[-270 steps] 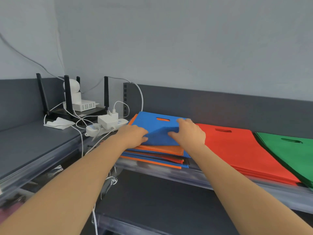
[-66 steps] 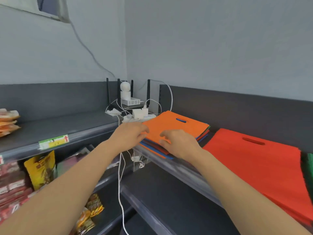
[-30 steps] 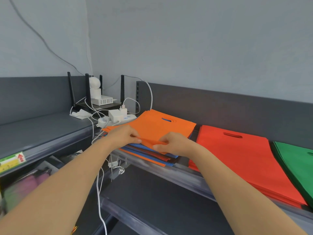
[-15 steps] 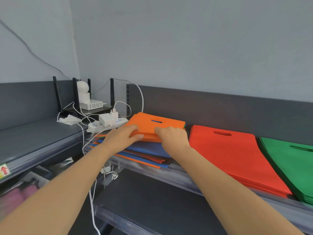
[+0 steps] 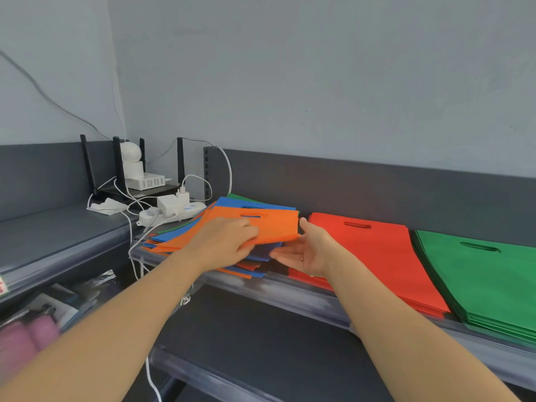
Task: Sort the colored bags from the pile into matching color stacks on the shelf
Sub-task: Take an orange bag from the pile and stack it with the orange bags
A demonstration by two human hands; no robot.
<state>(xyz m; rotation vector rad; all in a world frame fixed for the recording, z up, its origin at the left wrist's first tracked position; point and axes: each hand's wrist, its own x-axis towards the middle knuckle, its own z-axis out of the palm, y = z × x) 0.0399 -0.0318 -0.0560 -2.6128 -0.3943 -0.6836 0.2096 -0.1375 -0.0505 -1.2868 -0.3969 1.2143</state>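
Your left hand [image 5: 229, 242] lies on the orange bag [image 5: 272, 224] at the top of the mixed pile [image 5: 255, 266], with its fingers curled over the bag's near edge in a grip. Your right hand [image 5: 304, 250] is open: its fingers stretch flat beneath the bag's right corner and the thumb is raised just beside it.

Close that thumb down so both hands carry the bag, then lift it flat. These thin bags probably cling, so check that the blue one underneath does not ride up with it. Peel from the near edge rather than dragging, or the fanned pile may slide toward the power strip [image 5: 174, 213] and its cables at the left.

The red stack [image 5: 377, 250] and the green stack [image 5: 478, 271] lie to the right on the shelf [image 5: 304, 297]. No orange stack is in view, so do not drop this bag on the red one, which is close in shade.
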